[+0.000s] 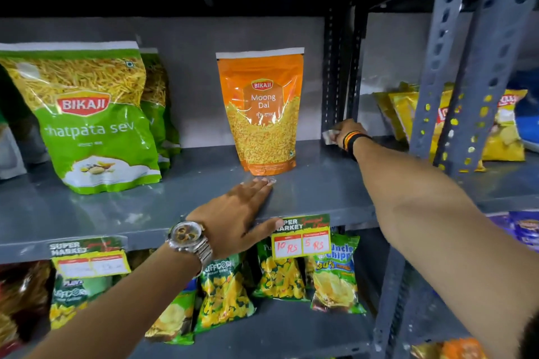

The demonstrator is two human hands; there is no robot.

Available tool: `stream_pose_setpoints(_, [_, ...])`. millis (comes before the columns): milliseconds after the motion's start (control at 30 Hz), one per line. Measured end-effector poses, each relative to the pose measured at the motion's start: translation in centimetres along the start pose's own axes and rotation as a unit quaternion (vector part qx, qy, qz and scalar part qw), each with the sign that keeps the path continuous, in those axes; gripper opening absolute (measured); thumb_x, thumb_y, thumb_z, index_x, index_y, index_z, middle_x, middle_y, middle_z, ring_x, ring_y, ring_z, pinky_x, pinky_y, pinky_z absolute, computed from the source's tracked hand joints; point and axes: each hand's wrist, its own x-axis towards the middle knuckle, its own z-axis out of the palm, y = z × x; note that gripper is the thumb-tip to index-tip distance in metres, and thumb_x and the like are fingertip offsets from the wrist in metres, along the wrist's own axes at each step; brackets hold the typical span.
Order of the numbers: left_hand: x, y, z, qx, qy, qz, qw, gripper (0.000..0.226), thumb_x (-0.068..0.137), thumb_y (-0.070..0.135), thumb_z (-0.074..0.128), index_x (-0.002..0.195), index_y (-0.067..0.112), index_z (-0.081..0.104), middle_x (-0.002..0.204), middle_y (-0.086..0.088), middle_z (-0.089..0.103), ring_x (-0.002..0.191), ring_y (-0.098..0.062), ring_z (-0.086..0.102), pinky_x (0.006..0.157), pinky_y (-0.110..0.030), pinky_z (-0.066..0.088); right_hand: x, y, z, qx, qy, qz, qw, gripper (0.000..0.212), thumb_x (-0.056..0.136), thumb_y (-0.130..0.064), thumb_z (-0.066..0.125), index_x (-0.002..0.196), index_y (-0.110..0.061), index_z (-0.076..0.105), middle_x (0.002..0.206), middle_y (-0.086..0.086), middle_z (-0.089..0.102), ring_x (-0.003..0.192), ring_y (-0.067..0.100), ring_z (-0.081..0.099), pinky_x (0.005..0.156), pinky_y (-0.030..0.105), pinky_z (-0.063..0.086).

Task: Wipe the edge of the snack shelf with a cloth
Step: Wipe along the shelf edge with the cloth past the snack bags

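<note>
The grey metal snack shelf (315, 183) runs across the middle of the view. My right hand (348, 131) reaches to its back right corner, by the dark slotted upright, and is closed on a small whitish cloth (329, 136) pressed against the shelf. Only a bit of the cloth shows past my fingers. My left hand (240, 213) lies flat on the shelf's front edge, fingers spread on top and thumb over the front lip. It holds nothing. A watch sits on that wrist.
An orange Moong Dal pouch (261, 114) stands mid-shelf, just beyond my left hand. Green sev pouches (87, 122) stand to the left. Price tags (302, 237) hang on the front lip. Small snack packets (280, 274) fill the shelf below. A grey slotted post (455, 61) and yellow chip bags (501, 131) are at right.
</note>
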Motion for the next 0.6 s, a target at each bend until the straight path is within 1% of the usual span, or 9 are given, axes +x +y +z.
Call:
stream_pose_setpoints(100, [0.1, 0.0, 0.0, 0.001, 0.003, 0.007, 1.0, 0.09, 0.094, 0.079, 0.015, 0.161, 0.017, 0.014, 0.167, -0.003, 0.02, 0.153, -0.017, 0.019, 0.124, -0.04, 0.022, 2.2, 0.4, 1.6, -0.039, -0.059, -0.03, 0.997, 0.034, 0.087, -0.033, 0.056, 0.11, -0.011, 0.069, 0.124, 0.013, 0.066, 0.11, 0.033, 0.063, 0.089, 0.036, 0.049])
stream_pose_setpoints(167, [0.3, -0.2, 0.0, 0.004, 0.004, 0.012, 1.0, 0.089, 0.095, 0.077, 0.017, 0.161, 0.017, 0.014, 0.167, -0.004, 0.02, 0.153, -0.017, 0.019, 0.125, -0.036, 0.018, -2.9, -2.3, 0.1, -0.033, -0.078, -0.073, 0.994, 0.033, 0.093, -0.031, 0.05, 0.108, -0.01, 0.071, 0.12, 0.012, 0.068, 0.11, 0.033, 0.062, 0.091, 0.038, 0.048])
stream_pose_setpoints(233, [0.3, -0.2, -0.1, 0.007, 0.002, 0.014, 1.0, 0.089, 0.095, 0.077, 0.016, 0.161, 0.016, 0.015, 0.167, -0.005, 0.02, 0.153, -0.017, 0.019, 0.124, -0.03, 0.012, -5.9, -3.5, -0.7, -0.004, -0.105, -0.087, 0.991, 0.034, 0.097, -0.026, 0.048, 0.117, -0.006, 0.069, 0.12, 0.01, 0.068, 0.109, 0.029, 0.062, 0.091, 0.035, 0.047])
stream_pose_setpoints(300, [0.3, -0.1, -0.2, 0.006, 0.0, 0.015, 1.0, 0.092, 0.093, 0.078, 0.014, 0.161, 0.015, 0.015, 0.167, -0.005, 0.021, 0.153, -0.018, 0.019, 0.122, -0.028, 0.009, -7.3, -3.7, -1.0, 0.008, -0.11, -0.098, 0.989, 0.033, 0.094, -0.021, 0.055, 0.124, -0.011, 0.066, 0.124, 0.004, 0.067, 0.108, 0.023, 0.06, 0.087, 0.026, 0.042])
stream_pose_setpoints(333, [0.2, 0.0, -0.3, 0.004, -0.003, 0.015, 1.0, 0.093, 0.092, 0.078, 0.013, 0.161, 0.015, 0.016, 0.167, -0.006, 0.021, 0.153, -0.018, 0.019, 0.122, -0.027, 0.008, -7.9, -3.6, -1.1, 0.002, -0.103, -0.105, 0.989, 0.035, 0.092, -0.019, 0.06, 0.126, -0.014, 0.066, 0.128, 0.004, 0.066, 0.112, 0.022, 0.06, 0.089, 0.024, 0.041])
stream_pose_setpoints(400, [0.0, 0.2, -0.5, 0.004, -0.012, 0.013, 1.0, 0.096, 0.09, 0.08, 0.011, 0.161, 0.015, 0.015, 0.167, -0.005, 0.02, 0.153, -0.018, 0.019, 0.122, -0.029, 0.011, -9.5, -3.4, -1.3, -0.004, -0.092, -0.118, 0.989, 0.038, 0.089, -0.016, 0.065, 0.127, -0.014, 0.064, 0.131, 0.006, 0.064, 0.121, 0.023, 0.058, 0.095, 0.024, 0.042])
stream_pose_setpoints(500, [-0.1, 0.5, -0.9, 0.003, -0.021, 0.01, 1.0, 0.094, 0.09, 0.077, 0.013, 0.161, 0.015, 0.014, 0.168, -0.005, 0.018, 0.153, -0.02, 0.019, 0.122, -0.034, 0.017, -12.9, -2.9, -2.0, 0.015, -0.093, -0.135, 0.986, 0.029, 0.089, -0.014, 0.066, 0.118, -0.013, 0.07, 0.115, 0.006, 0.07, 0.11, 0.021, 0.062, 0.084, 0.023, 0.041])
stream_pose_setpoints(533, [-0.2, 0.6, -1.0, 0.002, -0.024, 0.01, 1.0, 0.095, 0.089, 0.077, 0.012, 0.161, 0.015, 0.014, 0.167, -0.005, 0.019, 0.153, -0.021, 0.019, 0.122, -0.034, 0.018, -14.2, -2.7, -2.3, 0.035, -0.094, -0.136, 0.986, 0.027, 0.089, -0.014, 0.066, 0.115, -0.014, 0.071, 0.111, 0.004, 0.071, 0.108, 0.02, 0.063, 0.084, 0.024, 0.043])
stream_pose_setpoints(600, [-0.2, 0.6, -1.1, 0.0, -0.024, 0.012, 1.0, 0.097, 0.089, 0.078, 0.012, 0.16, 0.014, 0.016, 0.167, -0.007, 0.021, 0.153, -0.023, 0.021, 0.121, -0.037, 0.021, -16.9, -2.4, -3.0, 0.072, -0.099, -0.143, 0.982, 0.028, 0.088, -0.015, 0.067, 0.116, -0.017, 0.073, 0.116, 0.002, 0.072, 0.111, 0.019, 0.063, 0.094, 0.027, 0.047])
